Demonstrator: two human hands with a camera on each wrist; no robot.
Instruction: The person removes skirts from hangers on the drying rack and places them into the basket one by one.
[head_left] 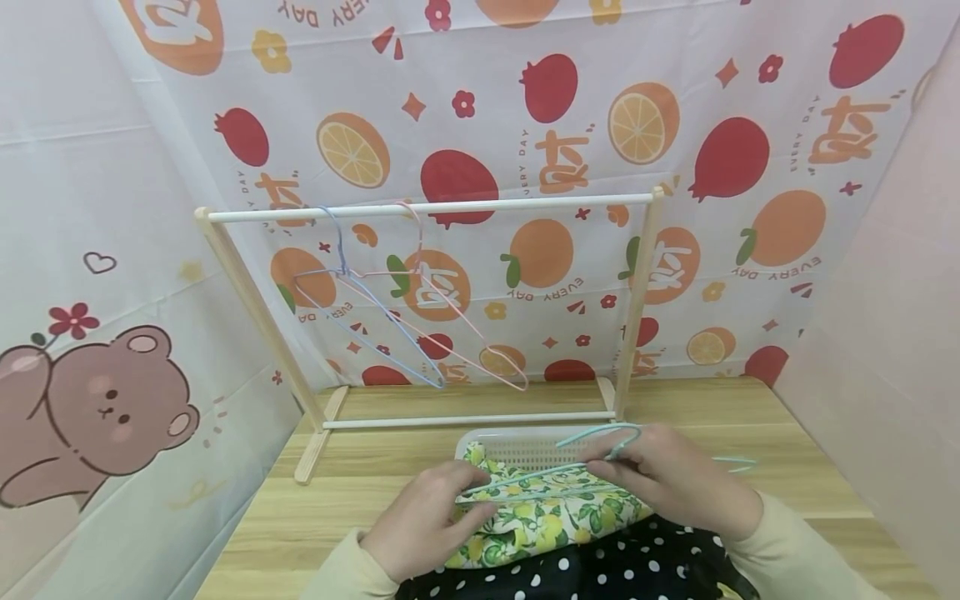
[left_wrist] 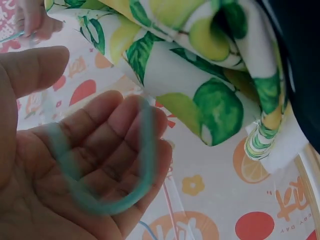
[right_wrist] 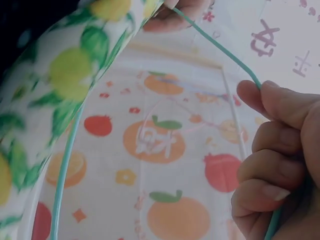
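Note:
A mint-green wire hanger (head_left: 599, 429) is held above the clothes in front of me. My right hand (head_left: 678, 479) grips it near the hook, with thumb and index finger pinching the wire in the right wrist view. At the hanger's other end is my left hand (head_left: 431, 521); in the left wrist view the rounded wire end lies across its palm side, fingers extended and thumb apart. Below the hanger lies a white fabric with lemons and green leaves (head_left: 547, 527). Nearer to me is a black fabric with white dots (head_left: 585, 575).
Behind the clothes stands a white plastic basket (head_left: 517, 433), partly covered. A wooden rack (head_left: 637, 308) stands farther back on the table (head_left: 390, 467). From its top bar hang a blue hanger (head_left: 340, 242) and a pink hanger (head_left: 419, 237). Printed cloth walls enclose the table.

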